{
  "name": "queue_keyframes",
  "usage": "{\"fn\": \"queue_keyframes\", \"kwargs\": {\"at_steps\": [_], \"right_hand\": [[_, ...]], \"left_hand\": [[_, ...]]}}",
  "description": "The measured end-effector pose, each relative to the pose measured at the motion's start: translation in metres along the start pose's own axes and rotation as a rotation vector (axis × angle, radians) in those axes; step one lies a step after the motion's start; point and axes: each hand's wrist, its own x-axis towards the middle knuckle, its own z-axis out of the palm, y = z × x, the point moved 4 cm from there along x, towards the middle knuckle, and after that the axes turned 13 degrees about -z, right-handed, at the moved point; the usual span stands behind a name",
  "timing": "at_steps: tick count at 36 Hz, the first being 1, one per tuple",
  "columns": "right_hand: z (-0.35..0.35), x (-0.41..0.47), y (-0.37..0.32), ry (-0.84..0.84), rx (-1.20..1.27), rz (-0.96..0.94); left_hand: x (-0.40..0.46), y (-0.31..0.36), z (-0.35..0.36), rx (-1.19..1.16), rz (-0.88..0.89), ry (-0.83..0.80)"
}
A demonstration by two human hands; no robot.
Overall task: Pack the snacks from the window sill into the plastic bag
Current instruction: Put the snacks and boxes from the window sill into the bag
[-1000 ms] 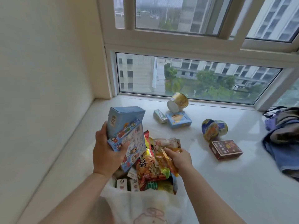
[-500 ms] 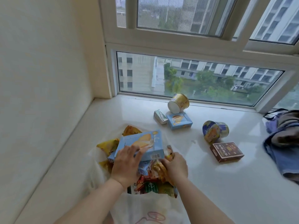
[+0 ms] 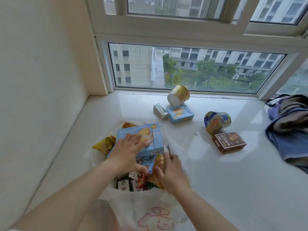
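While the left hand (image 3: 128,150) presses a blue biscuit box (image 3: 141,139) flat-fingered into the plastic bag (image 3: 146,207), the right hand (image 3: 171,172) grips an orange packet (image 3: 159,164) there. Next, probably, comes reaching up-frame for the brown box (image 3: 229,142).

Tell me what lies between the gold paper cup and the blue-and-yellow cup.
Head view: only bare white sill lies between the gold paper cup and the blue-and-yellow cup.

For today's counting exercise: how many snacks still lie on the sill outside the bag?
5: gold cup by the window, small pale packet, small blue box beside it, blue-and-yellow cup, brown box in front.
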Motion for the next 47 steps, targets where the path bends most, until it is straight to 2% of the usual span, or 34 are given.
{"fn": "queue_keyframes", "kwargs": {"at_steps": [5, 8, 11, 17, 23, 25, 26, 29, 30, 31, 33, 35, 36, 38, 40, 44, 47], "right_hand": [[0.008, 0.004, 0.011, -0.101, -0.191, 0.071], [-0.002, 0.010, 0.014, -0.117, -0.249, 0.055], [-0.005, 0.011, 0.010, -0.080, -0.200, 0.075], [0.019, 0.004, -0.009, -0.015, 0.131, 0.141], [0.010, 0.010, 0.013, -0.141, -0.105, 0.098], [0.002, 0.005, 0.017, -0.082, -0.126, 0.031], [-0.003, 0.000, 0.021, -0.001, -0.106, 0.026], [-0.020, -0.013, 0.040, 0.354, 0.012, 0.156], [-0.023, -0.014, 0.049, 0.405, 0.011, 0.239], [-0.024, -0.015, 0.059, 0.397, 0.000, 0.338], [-0.018, -0.016, 0.071, 0.217, -0.039, 0.500], [-0.007, -0.013, 0.075, 0.014, -0.041, 0.533], [-0.002, -0.012, 0.075, -0.031, 0.002, 0.540], [0.002, -0.010, 0.074, -0.024, 0.098, 0.554], [-0.002, -0.007, 0.074, -0.002, 0.092, 0.547], [-0.006, -0.007, 0.081, 0.019, 0.153, 0.557], [-0.007, -0.013, 0.084, 0.121, 0.306, 0.562]], "left_hand": [[0.023, -0.004, -0.012, -0.066, 0.084, -0.024], [0.036, -0.001, -0.011, -0.129, 0.055, -0.074], [0.048, -0.002, -0.007, -0.132, -0.055, -0.159], [0.058, -0.015, 0.001, 0.013, -0.174, -0.267], [0.056, -0.001, -0.003, 0.008, -0.229, -0.288], [0.054, 0.001, 0.001, 0.004, -0.256, -0.288], [0.052, 0.002, 0.004, 0.003, -0.259, -0.283], [0.047, 0.001, 0.007, 0.008, -0.259, -0.255], [0.046, 0.001, 0.007, 0.013, -0.256, -0.241], [0.045, 0.002, 0.006, 0.018, -0.253, -0.230], [0.044, 0.002, 0.006, 0.017, -0.250, -0.218], [0.044, 0.003, 0.005, 0.012, -0.251, -0.213], [0.044, 0.004, 0.005, 0.008, -0.254, -0.212], [0.044, 0.007, 0.004, 0.005, -0.256, -0.204], [0.043, 0.013, 0.000, 0.017, -0.242, -0.179], [0.039, 0.035, -0.007, 0.068, -0.134, -0.084], [0.037, 0.051, -0.004, 0.113, -0.096, -0.063]]}}
